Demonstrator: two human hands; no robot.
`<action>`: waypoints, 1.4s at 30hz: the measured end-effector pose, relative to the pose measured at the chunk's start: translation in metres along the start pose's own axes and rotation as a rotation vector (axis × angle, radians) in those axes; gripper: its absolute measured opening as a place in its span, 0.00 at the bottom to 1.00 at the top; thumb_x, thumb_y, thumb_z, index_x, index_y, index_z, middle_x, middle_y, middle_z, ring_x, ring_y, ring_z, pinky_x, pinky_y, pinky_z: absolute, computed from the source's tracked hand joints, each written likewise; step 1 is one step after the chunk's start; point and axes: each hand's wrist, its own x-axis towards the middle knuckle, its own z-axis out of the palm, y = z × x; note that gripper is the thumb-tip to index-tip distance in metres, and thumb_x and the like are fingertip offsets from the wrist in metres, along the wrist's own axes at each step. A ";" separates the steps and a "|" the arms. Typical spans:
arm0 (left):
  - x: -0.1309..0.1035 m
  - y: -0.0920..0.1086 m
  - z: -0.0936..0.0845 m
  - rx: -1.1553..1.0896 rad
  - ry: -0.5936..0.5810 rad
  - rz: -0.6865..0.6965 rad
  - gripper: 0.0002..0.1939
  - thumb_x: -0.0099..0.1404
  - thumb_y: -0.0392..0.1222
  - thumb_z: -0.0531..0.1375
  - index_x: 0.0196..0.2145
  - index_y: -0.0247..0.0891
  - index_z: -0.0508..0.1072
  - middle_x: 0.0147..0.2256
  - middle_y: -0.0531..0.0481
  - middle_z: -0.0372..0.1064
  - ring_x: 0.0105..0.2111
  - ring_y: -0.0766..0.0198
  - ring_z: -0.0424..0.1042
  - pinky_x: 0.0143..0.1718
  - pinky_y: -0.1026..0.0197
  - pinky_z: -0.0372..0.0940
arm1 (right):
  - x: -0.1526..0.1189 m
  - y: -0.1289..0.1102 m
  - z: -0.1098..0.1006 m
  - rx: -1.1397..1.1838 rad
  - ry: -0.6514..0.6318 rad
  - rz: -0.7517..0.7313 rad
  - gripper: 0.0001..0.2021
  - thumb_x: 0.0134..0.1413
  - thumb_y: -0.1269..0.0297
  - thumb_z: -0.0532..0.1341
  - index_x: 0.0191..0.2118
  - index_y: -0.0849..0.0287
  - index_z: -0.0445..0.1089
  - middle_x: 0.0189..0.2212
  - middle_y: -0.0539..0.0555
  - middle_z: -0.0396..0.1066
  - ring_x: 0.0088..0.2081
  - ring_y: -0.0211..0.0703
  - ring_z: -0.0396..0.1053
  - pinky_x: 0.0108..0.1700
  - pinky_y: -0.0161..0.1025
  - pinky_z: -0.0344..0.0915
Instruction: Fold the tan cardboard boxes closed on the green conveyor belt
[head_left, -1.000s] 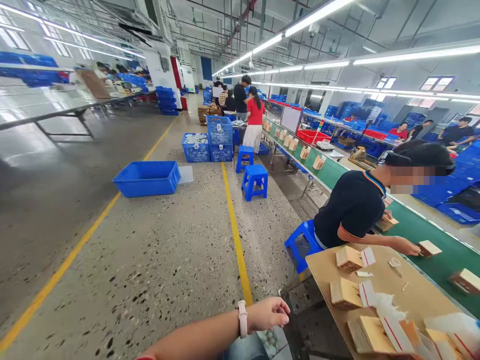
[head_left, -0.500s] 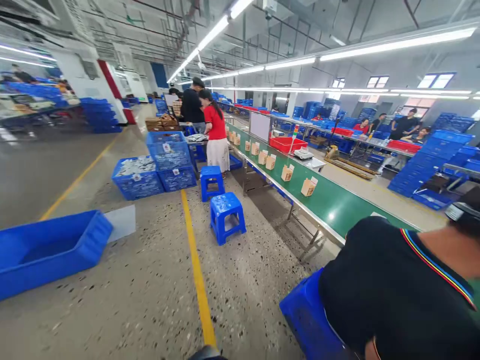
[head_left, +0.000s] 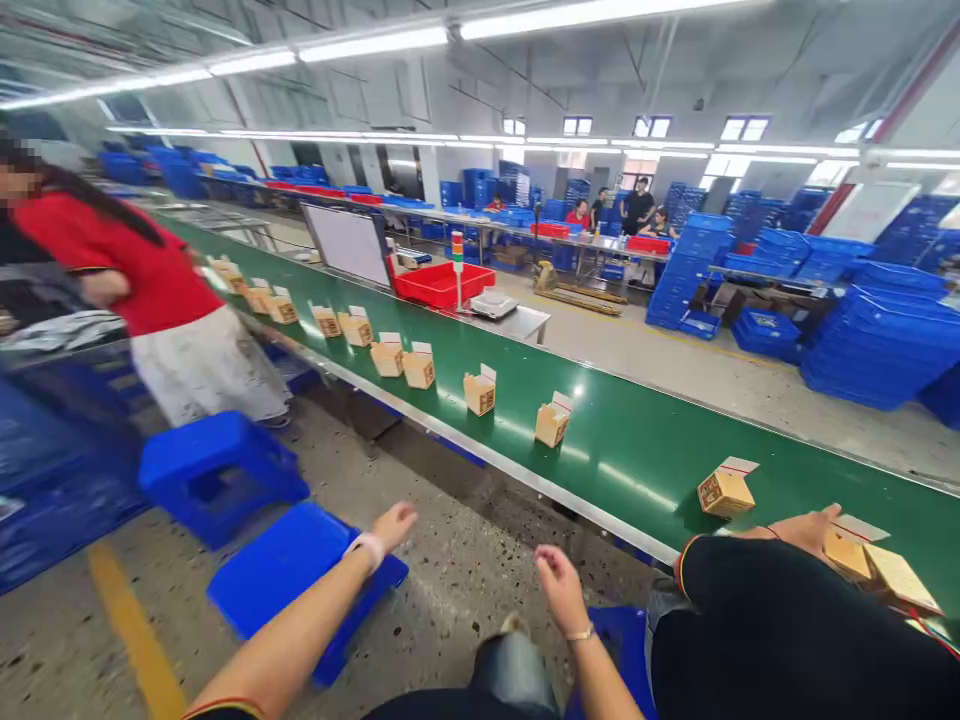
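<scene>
My left hand [head_left: 391,527], a light band at its wrist, is in the air beside the blue stool [head_left: 281,570]. Its fingers are loosely bent and look bare of any object. My right hand [head_left: 559,582] is held over the floor, short of the conveyor edge, with a thin bracelet at the wrist. Its fingers are half curled, apart, around nothing that I can see. Ahead of both hands runs the green conveyor belt [head_left: 630,440], carrying small tan cartons [head_left: 553,422] with raised white flaps. Neither hand touches the belt or a carton.
A co-worker in a black shirt [head_left: 787,630] sits close on my right, one hand at cartons on the belt. Left stands a person in red [head_left: 142,260], beside another blue stool [head_left: 217,470]. A red bin [head_left: 442,285] and stacked blue crates [head_left: 686,265] lie beyond the belt.
My view has swung right and closer to the conveyor. Both my hands have come into sight. The person in red now appears nearer, at the left edge, and leaning.
</scene>
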 end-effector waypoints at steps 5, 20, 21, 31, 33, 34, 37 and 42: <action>0.109 0.096 0.053 -0.061 -0.172 0.197 0.20 0.60 0.37 0.60 0.50 0.37 0.68 0.48 0.42 0.70 0.46 0.57 0.72 0.50 0.56 0.65 | 0.138 -0.019 -0.021 -0.037 0.138 -0.030 0.24 0.47 0.43 0.56 0.38 0.60 0.72 0.32 0.57 0.73 0.26 0.42 0.67 0.33 0.42 0.68; 0.155 0.157 0.133 0.078 -0.475 1.078 0.23 0.62 0.41 0.55 0.55 0.43 0.66 0.55 0.43 0.65 0.59 0.50 0.56 0.55 0.46 0.53 | 0.190 0.000 -0.044 -0.594 -0.174 -0.345 0.19 0.50 0.54 0.62 0.48 0.52 0.71 0.48 0.56 0.72 0.50 0.49 0.69 0.50 0.46 0.66; 0.155 0.158 0.136 0.067 -0.491 1.096 0.25 0.62 0.41 0.55 0.57 0.42 0.64 0.55 0.42 0.65 0.59 0.50 0.56 0.55 0.46 0.53 | 0.180 0.004 -0.043 -0.585 -0.082 -0.339 0.21 0.51 0.53 0.60 0.50 0.54 0.69 0.49 0.58 0.70 0.50 0.49 0.68 0.50 0.48 0.66; 0.137 0.170 0.143 0.082 -0.621 1.007 0.11 0.62 0.40 0.54 0.39 0.40 0.74 0.37 0.41 0.73 0.57 0.45 0.56 0.52 0.41 0.51 | 0.139 -0.010 -0.036 -0.660 0.147 -0.083 0.13 0.57 0.55 0.55 0.35 0.52 0.76 0.35 0.54 0.76 0.38 0.47 0.66 0.43 0.46 0.59; 0.134 0.174 0.150 -0.043 -0.597 0.915 0.10 0.61 0.40 0.56 0.39 0.39 0.72 0.42 0.41 0.71 0.54 0.49 0.60 0.53 0.44 0.53 | 0.140 -0.008 -0.038 -0.582 0.181 -0.067 0.14 0.58 0.57 0.53 0.32 0.53 0.75 0.32 0.54 0.76 0.37 0.46 0.66 0.44 0.46 0.59; 0.133 0.176 0.154 -0.135 -0.581 0.845 0.11 0.59 0.40 0.57 0.42 0.39 0.71 0.43 0.42 0.69 0.52 0.51 0.63 0.52 0.46 0.56 | 0.140 -0.006 -0.037 -0.535 0.235 -0.048 0.14 0.58 0.58 0.53 0.33 0.54 0.75 0.34 0.54 0.75 0.38 0.46 0.66 0.44 0.46 0.60; 0.132 0.188 0.168 -0.377 -0.604 0.596 0.21 0.56 0.38 0.60 0.49 0.38 0.65 0.39 0.47 0.66 0.42 0.60 0.69 0.45 0.55 0.64 | 0.136 0.001 -0.028 -0.413 0.525 0.072 0.12 0.54 0.57 0.55 0.38 0.57 0.72 0.40 0.57 0.72 0.41 0.47 0.65 0.45 0.47 0.62; 0.137 0.214 0.171 -0.350 -0.864 0.542 0.12 0.52 0.36 0.62 0.37 0.37 0.72 0.33 0.52 0.63 0.30 0.67 0.65 0.37 0.61 0.65 | 0.130 0.002 -0.023 -0.214 0.778 0.165 0.12 0.52 0.54 0.56 0.33 0.57 0.68 0.36 0.56 0.69 0.39 0.46 0.66 0.42 0.45 0.66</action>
